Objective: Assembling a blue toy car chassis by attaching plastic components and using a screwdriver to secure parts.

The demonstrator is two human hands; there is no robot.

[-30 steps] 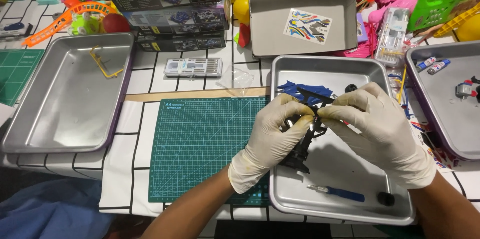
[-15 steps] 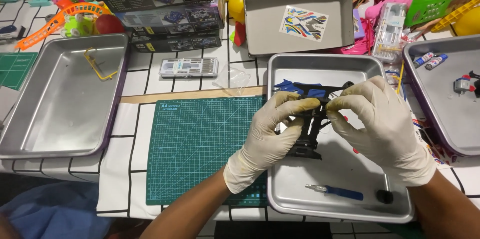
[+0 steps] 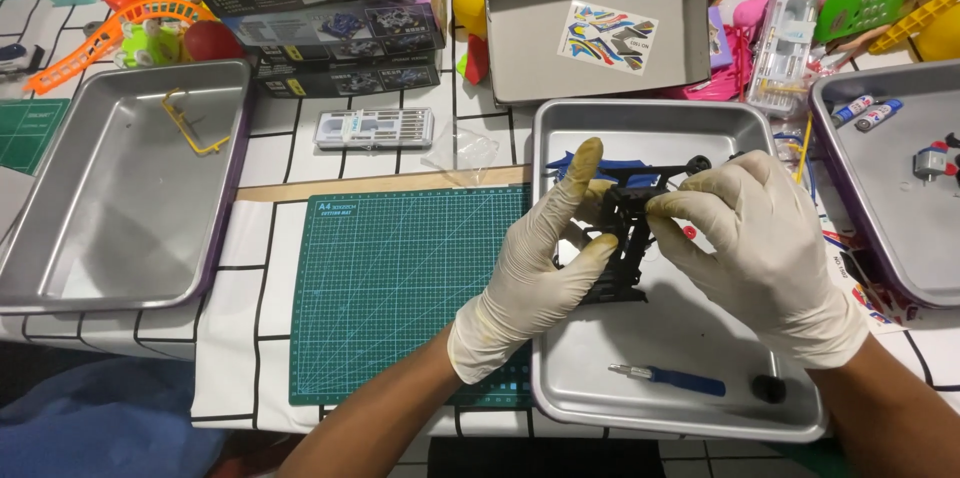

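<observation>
While the left hand (image 3: 535, 273) and right hand (image 3: 765, 238) grip pinches, black chassis (image 3: 622, 238) sits between.

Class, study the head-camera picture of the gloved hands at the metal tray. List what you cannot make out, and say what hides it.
- Black toy car chassis: its middle is covered by the left hand and right hand.
- Blue body part: mostly behind the chassis and fingers.
- Right-hand tray: cut off by the picture's right edge.
- Small black part: too small to identify.
- Whether a tool is held: not visible.
</observation>
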